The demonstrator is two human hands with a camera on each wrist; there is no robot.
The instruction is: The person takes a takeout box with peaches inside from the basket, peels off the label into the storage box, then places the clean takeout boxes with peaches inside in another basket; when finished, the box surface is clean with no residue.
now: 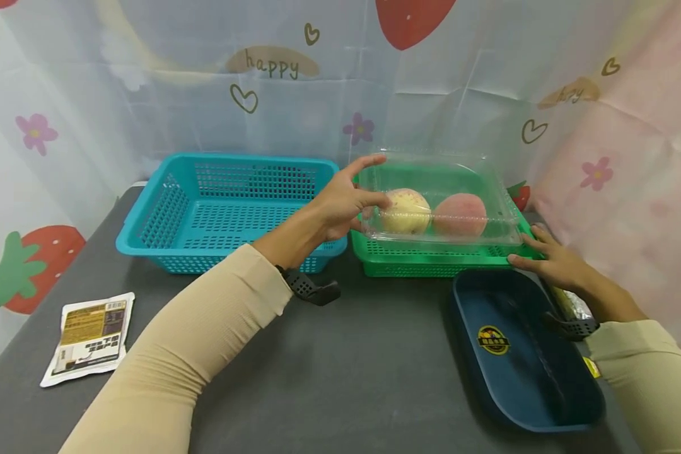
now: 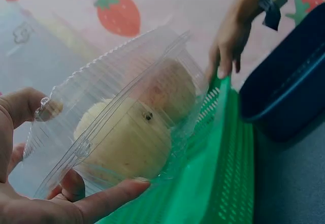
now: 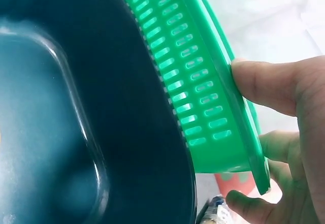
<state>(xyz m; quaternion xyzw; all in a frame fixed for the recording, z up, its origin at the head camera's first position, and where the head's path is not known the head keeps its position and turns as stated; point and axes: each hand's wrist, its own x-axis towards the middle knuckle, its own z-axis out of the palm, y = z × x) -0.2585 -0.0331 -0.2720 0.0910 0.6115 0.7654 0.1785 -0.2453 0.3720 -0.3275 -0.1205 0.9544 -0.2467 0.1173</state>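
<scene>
My left hand (image 1: 340, 203) grips the left end of a clear plastic clamshell box (image 1: 482, 238), thumb and fingers spread round its edge. Inside lie two peaches, a pale yellow one (image 1: 407, 211) nearer that hand and a pink one (image 1: 461, 215) to its right. In the left wrist view the box (image 2: 114, 99) is tilted over the green basket (image 2: 236, 158). At the basket's right front corner, my right hand (image 1: 562, 263) holds the rim. The right wrist view shows its thumb (image 3: 264, 84) against one side of the green rim and the other fingers beyond it.
A turquoise basket (image 1: 227, 251) stands left of the green one. In front of the green basket is a dark blue basin (image 1: 528, 384), with a shiny packet (image 1: 579, 306) partly hidden beyond it. A white and brown pouch (image 1: 91, 340) lies at far left. A printed curtain (image 1: 295, 120) hangs behind.
</scene>
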